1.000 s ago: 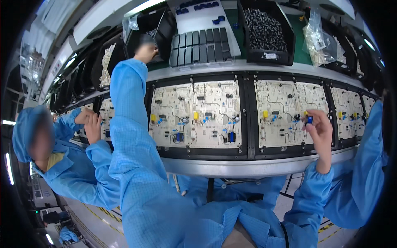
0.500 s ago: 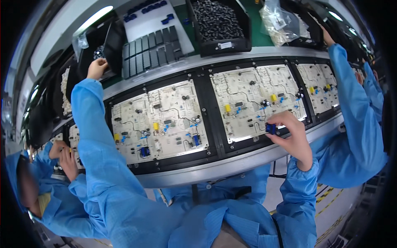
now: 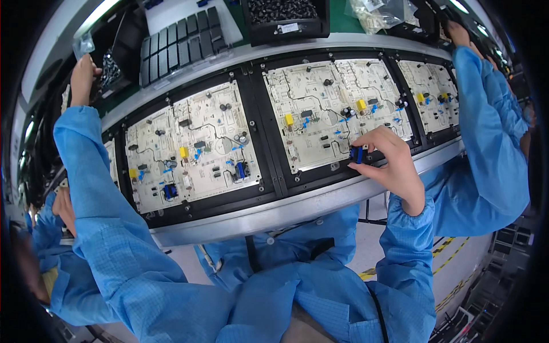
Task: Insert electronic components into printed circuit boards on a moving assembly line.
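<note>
In my right hand (image 3: 389,163) a small blue-and-black transformer (image 3: 357,154) is pinched between thumb and fingers. It is at the lower right part of a pale circuit board (image 3: 314,137) in a black frame; whether it touches the board I cannot tell. My left hand (image 3: 84,77) reaches far out to the upper left, beside a black bin of small dark parts (image 3: 111,68). Its fingers are curled near a clear plastic bag (image 3: 84,46), and what they hold is hidden. On the board to the left, similar blue transformers (image 3: 170,191) stand along the lower edge.
Black rectangular blocks (image 3: 183,43) lie in rows behind the boards. A black bin of small dark parts (image 3: 280,10) and a bag of pale pieces (image 3: 380,14) are farther back. A metal rail (image 3: 263,208) runs along the front. Co-workers in blue are on both sides (image 3: 494,154).
The view has shifted, so the boards and bins appear farther left and higher. My left hand has moved left along the bin. My right hand still holds the transformer over the same board area.
</note>
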{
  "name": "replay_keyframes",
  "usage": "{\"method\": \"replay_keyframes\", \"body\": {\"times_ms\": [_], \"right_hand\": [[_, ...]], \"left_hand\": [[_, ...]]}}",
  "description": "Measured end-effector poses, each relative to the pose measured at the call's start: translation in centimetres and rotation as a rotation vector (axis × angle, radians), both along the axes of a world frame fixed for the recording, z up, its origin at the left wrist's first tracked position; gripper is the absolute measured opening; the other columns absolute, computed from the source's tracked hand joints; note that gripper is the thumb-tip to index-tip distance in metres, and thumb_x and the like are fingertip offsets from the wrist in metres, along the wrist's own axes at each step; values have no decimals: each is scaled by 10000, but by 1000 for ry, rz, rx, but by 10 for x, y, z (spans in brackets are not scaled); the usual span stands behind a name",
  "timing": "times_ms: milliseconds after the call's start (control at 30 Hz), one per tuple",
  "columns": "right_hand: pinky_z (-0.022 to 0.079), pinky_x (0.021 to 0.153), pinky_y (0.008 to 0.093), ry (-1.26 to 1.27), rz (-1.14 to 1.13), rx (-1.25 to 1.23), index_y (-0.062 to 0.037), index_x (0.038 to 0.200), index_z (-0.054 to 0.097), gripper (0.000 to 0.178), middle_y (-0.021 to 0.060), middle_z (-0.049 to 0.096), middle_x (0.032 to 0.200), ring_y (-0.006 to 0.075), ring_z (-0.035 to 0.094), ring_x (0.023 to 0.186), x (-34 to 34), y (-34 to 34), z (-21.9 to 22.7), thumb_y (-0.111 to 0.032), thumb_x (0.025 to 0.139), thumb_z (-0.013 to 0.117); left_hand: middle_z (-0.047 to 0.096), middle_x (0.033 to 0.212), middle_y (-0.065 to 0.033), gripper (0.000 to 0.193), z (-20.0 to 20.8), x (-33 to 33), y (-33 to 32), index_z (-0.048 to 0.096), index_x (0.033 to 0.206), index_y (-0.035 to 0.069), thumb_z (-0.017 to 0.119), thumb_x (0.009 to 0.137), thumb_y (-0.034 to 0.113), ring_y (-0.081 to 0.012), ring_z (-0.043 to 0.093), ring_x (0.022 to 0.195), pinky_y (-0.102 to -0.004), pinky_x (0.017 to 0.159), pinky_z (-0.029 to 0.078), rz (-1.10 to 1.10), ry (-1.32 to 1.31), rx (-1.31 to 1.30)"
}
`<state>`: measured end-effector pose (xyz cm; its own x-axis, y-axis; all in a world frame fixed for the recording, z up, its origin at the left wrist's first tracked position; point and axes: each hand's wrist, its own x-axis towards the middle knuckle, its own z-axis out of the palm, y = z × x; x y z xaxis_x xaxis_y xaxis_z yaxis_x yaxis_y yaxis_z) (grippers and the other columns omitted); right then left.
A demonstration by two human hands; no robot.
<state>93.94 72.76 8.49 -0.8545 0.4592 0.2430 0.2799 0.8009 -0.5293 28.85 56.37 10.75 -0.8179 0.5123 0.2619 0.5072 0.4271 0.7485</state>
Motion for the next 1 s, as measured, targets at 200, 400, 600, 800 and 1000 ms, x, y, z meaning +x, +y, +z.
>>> {"method": "replay_keyframes", "body": {"times_ms": [200, 400, 600, 800, 1000], "right_hand": [[468, 719, 281, 1, -6, -120, -41, 985, 657, 365, 65, 642, 899, 187, 596, 798, 4, 10, -4, -47, 647, 795], [459, 830, 323, -48, 118, 17, -42, 979, 658, 356, 75, 646, 997, 238, 585, 925, -5, 29, 5, -56, 649, 791], [420, 894, 368, -235, 163, 143, -38, 961, 661, 359, 69, 633, 1004, 268, 522, 998, -13, 40, 7, -106, 637, 797], [396, 899, 373, -270, 179, 163, -43, 952, 675, 350, 65, 642, 943, 266, 526, 974, -19, 41, 6, -140, 640, 801], [397, 882, 368, -309, 193, 163, -33, 954, 677, 344, 70, 646, 906, 266, 541, 944, -24, 39, 10, -140, 649, 796]], "left_hand": [[637, 857, -15, 304, 68, 89, -20, 650, 1115, 31, 556, 957, 273, -95, 613, 788, -196, 678, 429, -183, 35, 299], [671, 1102, -110, 394, 78, 217, -19, 613, 1236, 62, 591, 943, 324, -157, 625, 1061, -288, 1007, 447, -331, 222, 346], [695, 1046, -114, 264, 50, 314, 4, 651, 1137, -9, 631, 905, 113, -143, 649, 996, -237, 930, 464, -607, -19, 400], [694, 1020, -95, 290, 20, 344, -2, 650, 1134, -18, 672, 845, -1, -128, 658, 934, -235, 837, 518, -631, -293, 334], [691, 1004, -81, 269, 6, 347, 4, 662, 1101, -19, 676, 832, -18, -118, 650, 889, -235, 811, 517, -644, -336, 289]]}}
